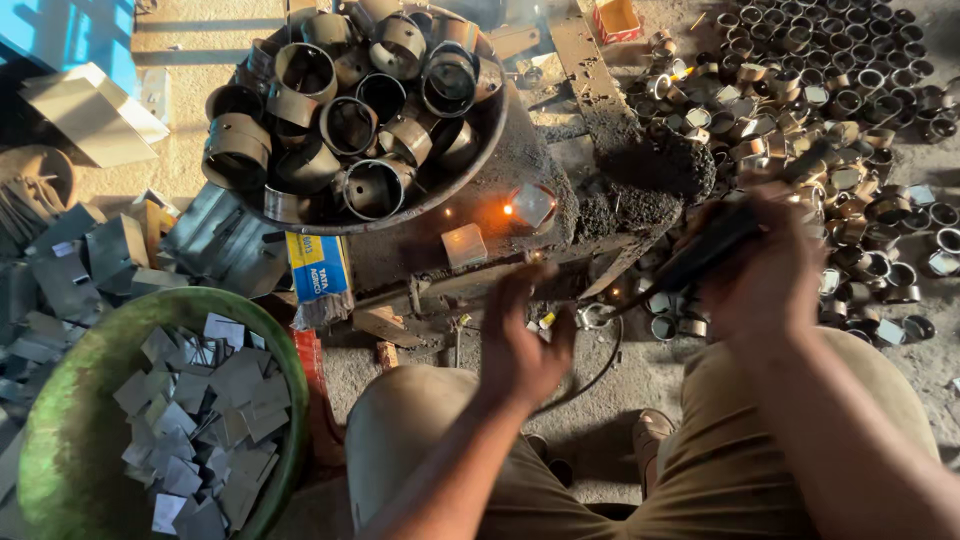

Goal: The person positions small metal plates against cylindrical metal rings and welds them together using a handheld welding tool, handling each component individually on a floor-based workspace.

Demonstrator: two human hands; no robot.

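My right hand [765, 275] grips a dark welding electrode holder [705, 250], its thin rod slanting down-left toward a small metal ring [594, 316] near the bench's front edge. My left hand [522, 335] is blurred, fingers spread, just left of that ring; I cannot tell if it holds anything. On the dirty metal bench [520, 160] a short metal cylinder [531, 205] glows with an orange spark beside it. A small square plate [464, 245] stands near it.
A large pan [470, 170] of rusty metal rings sits at the bench's back left. A green basin [70, 420] holds several grey square plates. Many finished rings [840, 110] cover the floor at right. Sheet scraps [70, 270] lie at left. My knees are below.
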